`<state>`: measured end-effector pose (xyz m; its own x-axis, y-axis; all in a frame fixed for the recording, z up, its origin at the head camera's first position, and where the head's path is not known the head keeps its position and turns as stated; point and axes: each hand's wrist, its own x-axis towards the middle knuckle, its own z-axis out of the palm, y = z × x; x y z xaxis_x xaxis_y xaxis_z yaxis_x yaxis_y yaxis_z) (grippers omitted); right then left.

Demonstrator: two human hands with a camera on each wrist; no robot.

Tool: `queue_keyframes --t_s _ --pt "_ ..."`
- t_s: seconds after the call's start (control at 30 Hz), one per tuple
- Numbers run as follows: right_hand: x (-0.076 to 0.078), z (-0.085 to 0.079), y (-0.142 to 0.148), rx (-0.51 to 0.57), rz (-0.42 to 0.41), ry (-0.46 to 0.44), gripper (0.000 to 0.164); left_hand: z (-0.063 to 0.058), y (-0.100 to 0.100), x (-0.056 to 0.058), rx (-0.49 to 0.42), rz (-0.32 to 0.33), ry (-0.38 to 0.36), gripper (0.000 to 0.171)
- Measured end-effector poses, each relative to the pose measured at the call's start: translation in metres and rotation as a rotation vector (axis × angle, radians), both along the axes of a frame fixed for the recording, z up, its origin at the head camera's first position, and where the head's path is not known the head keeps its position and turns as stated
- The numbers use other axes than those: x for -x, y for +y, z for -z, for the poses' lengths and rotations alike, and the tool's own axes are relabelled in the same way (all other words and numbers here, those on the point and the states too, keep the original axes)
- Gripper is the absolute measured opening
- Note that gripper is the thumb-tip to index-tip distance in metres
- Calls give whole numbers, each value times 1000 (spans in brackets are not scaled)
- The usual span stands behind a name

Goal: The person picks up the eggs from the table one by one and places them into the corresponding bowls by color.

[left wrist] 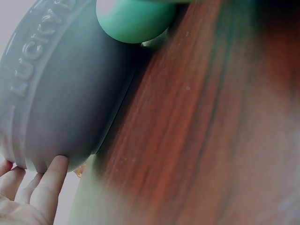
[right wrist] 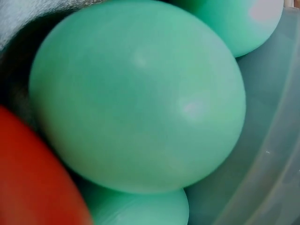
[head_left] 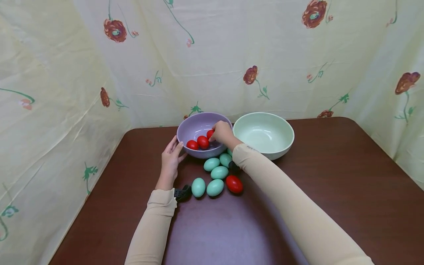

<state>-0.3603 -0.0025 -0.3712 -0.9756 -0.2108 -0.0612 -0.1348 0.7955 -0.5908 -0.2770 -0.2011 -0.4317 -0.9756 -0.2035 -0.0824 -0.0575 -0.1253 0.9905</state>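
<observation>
My left hand [head_left: 170, 162] rests its fairly straight fingers against the left side of a purple bowl [head_left: 204, 117]. In the left wrist view, its fingertips [left wrist: 57, 165] touch the bowl's outer wall [left wrist: 70, 84], which bears raised lettering. My right hand [head_left: 225, 133] reaches inside this bowl and pinches a red egg [head_left: 210, 133], partly hidden by the fingers. Two more red eggs, one at the left [head_left: 192, 145] and one in the middle [head_left: 203, 142], lie beside it. The right wrist view shows a large green egg [right wrist: 140, 98] but not the hand.
A pale green bowl [head_left: 278, 147] stands right of the purple one. Several green eggs [head_left: 215, 187] and one red egg [head_left: 234, 184] lie on the dark brown table [head_left: 331, 176] in front of the bowls. A flowered curtain [head_left: 212, 73] hangs behind.
</observation>
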Motion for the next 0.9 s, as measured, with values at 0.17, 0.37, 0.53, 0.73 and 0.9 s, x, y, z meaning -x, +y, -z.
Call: queue_keyframes --t_s 0.17,0.37,0.53,0.73,0.9 --pt "0 0 -1 -21 -8 -2 44 -1 0 0 -8 -3 -9 59" --pt "-2 -1 -1 -17 -2 -26 51 -1 1 0 2 -3 -9 59" --pt "-4 -2 2 34 24 -8 52 -1 3 0 -3 2 0 59" --pt "-22 -11 10 302 21 -31 52 0 3 -1 4 -4 -7 59" --pt "-53 -29 20 449 -46 -73 53 0 3 0 2 -9 -1 58"
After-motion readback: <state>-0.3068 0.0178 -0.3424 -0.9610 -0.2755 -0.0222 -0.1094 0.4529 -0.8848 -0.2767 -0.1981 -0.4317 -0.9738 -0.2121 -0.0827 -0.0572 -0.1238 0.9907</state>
